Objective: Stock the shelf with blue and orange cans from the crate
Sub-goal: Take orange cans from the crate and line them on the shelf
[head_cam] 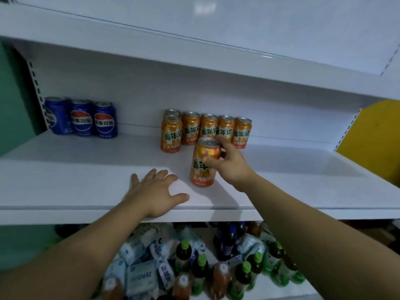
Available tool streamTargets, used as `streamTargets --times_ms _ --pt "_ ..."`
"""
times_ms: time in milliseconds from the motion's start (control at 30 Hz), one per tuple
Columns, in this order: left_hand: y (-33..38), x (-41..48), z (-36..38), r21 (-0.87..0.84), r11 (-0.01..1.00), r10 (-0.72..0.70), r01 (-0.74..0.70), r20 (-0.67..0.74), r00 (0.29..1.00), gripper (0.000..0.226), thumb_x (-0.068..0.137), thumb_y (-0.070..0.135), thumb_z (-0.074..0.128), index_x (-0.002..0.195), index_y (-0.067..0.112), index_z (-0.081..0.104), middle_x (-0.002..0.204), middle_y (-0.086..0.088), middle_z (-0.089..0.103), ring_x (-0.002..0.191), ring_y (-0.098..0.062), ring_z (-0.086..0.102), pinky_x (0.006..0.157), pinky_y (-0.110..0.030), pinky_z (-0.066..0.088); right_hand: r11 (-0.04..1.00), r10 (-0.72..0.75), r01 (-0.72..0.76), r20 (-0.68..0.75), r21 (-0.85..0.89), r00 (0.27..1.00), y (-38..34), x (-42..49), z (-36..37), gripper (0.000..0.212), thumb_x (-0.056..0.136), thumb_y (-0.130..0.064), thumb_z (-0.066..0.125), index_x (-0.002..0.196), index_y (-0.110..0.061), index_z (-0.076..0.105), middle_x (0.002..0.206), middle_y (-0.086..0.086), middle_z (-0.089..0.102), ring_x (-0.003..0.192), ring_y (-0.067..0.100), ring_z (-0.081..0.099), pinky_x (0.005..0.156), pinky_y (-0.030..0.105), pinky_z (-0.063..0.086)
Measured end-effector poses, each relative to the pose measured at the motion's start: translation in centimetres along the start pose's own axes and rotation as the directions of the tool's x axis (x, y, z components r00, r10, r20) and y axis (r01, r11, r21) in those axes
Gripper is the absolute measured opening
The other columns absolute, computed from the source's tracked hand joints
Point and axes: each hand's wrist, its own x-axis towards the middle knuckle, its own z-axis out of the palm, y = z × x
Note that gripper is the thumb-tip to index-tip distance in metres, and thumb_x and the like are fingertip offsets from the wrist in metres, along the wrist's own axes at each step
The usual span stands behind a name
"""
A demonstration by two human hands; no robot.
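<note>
My right hand (227, 164) grips the can (204, 162) high at three o'clock; rigid, slick, likely full. Left hand (154, 191) lies flat, spread on the shelf (75, 182).

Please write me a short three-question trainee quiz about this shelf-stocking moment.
1. True or false: the left hand holds a can.
2. How many blue cans stand on the shelf?
3. The right hand grips: A) an orange can B) a blue can C) a bottle.

Key: 1 false, it lies flat on the shelf; 2 three; 3 A.
</note>
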Motion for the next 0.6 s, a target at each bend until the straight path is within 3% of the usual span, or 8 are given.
streamTargets --times_ms 133,233,367,600 --pt "0.1 0.2 0.0 -0.017 1.0 -0.001 0.001 0.0 1.0 0.079 0.081 0.079 0.029 0.149 0.04 0.016 0.161 0.01 0.004 0.148 -0.016 -0.002 0.115 -0.057 -0.003 0.978 -0.071 0.063 -0.036 -0.199 0.997 0.6 2.3 0.8 0.071 0.09 -0.029 0.066 0.149 -0.027 0.026 0.142 0.0 0.046 0.127 0.019 0.048 0.094 0.031 0.043" --pt "0.1 0.2 0.0 -0.023 1.0 0.0 0.0 -0.003 1.0 0.079 0.081 0.079 0.03 0.148 0.04 0.016 0.161 0.009 0.005 0.148 -0.017 -0.002 0.115 -0.057 -0.003 0.945 -0.134 0.105 -0.074 -0.31 0.988 0.7 4.2 1.3 0.072 0.089 -0.032 0.066 0.149 -0.028 0.027 0.145 0.005 0.04 0.128 0.024 0.047 0.099 0.033 0.044" --pt "0.0 0.1 0.2 -0.026 1.0 -0.001 0.001 -0.002 1.0 0.079 0.081 0.079 0.03 0.149 0.04 0.016 0.161 0.009 0.006 0.148 -0.017 -0.002 0.115 -0.057 -0.003 0.937 -0.114 0.08 -0.082 -0.341 0.99 0.8 6.5 2.2 0.066 0.092 -0.03 0.063 0.148 -0.023 0.03 0.145 0.002 0.045 0.128 0.023 0.047 0.092 0.027 0.04" --pt "-0.2 0.2 0.1 -0.013 1.0 0.005 -0.006 -0.015 1.0 0.079 0.081 0.079 0.03 0.148 0.04 0.016 0.16 0.009 0.006 0.148 -0.017 -0.002 0.115 -0.058 -0.003 0.907 -0.17 0.114 -0.105 -0.406 0.98 1.6 10.0 3.5 0.053 0.095 -0.027 0.056 0.144 -0.02 0.035 0.139 0.006 0.051 0.126 0.026 0.05 0.104 0.042 0.043"
